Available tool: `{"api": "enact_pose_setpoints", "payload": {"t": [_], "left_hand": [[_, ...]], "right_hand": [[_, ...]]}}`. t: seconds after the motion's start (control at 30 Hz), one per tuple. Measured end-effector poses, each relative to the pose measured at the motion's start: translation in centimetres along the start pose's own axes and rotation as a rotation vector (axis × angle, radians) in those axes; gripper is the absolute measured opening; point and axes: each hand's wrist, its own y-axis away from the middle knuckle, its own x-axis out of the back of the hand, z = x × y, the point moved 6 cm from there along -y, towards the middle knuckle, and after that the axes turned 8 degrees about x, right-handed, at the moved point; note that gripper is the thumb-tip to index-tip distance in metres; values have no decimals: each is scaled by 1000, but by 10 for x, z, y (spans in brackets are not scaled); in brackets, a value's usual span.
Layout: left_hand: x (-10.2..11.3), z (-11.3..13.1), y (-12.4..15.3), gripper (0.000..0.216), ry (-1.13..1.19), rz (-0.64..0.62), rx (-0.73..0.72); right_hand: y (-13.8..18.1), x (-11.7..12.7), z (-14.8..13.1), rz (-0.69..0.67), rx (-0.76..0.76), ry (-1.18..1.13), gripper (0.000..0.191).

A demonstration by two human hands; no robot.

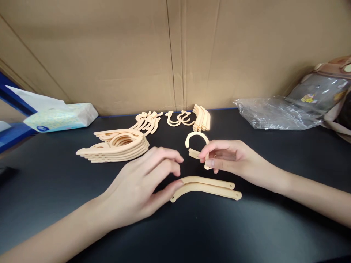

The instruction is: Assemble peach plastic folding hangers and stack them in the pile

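Observation:
My left hand (142, 179) hovers low over the black table (55, 204), fingers curled and apart, its thumb tip touching the left end of two curved peach plastic arm pieces (211, 188) that lie flat side by side. My right hand (230, 157) pinches a peach hook piece (196, 140), whose curved top rises past the fingertips. It sits just behind the two arm pieces.
A stack of assembled peach hangers (115, 146) lies at left. Behind it are loose hooks (178, 118) and a bundle of arm pieces (202, 117). A tissue pack (60, 117) sits far left, a crumpled clear plastic bag (274, 113) far right, a cardboard wall (175, 54) behind.

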Motion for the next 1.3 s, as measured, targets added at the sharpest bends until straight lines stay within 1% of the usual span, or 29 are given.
{"api": "enact_pose_setpoints", "payload": {"t": [0.07, 0.13, 0.23, 0.4, 0.57, 0.73, 0.83, 0.97, 1.1, 1.2, 1.3], "left_hand": [[-3, 6, 0, 5, 34, -79, -75], [-8, 8, 1, 6, 65, -160, -128], [-15, 6, 1, 8, 73, -229, -132], [-20, -1, 2, 9, 71, -275, -87], [-21, 2, 3, 12, 59, -295, -109], [-23, 5, 3, 7, 28, -289, -104], [-24, 5, 3, 7, 4, -241, -60], [-27, 6, 2, 9, -16, -209, -19], [-23, 2, 0, 8, 62, -195, 51], [-19, -7, 0, 9, 213, -220, 178], [-15, -20, -1, 9, 426, -204, 362]], "right_hand": [[0, 0, 2, 5, -6, -33, 15], [0, 0, 5, 11, -19, -45, 23], [0, 0, 8, 24, -42, -39, 33], [1, 0, 7, 63, -40, -36, 38], [2, -1, 2, 65, -26, 10, 33], [3, 0, -2, 72, 19, 53, 34], [4, -1, -5, 77, 68, 93, 33], [3, -4, -8, 68, 110, 143, 21], [3, -3, -12, 97, 128, 206, 13], [4, -2, -14, 111, 135, 231, 11], [5, -1, -14, 99, 133, 237, 11]]}}
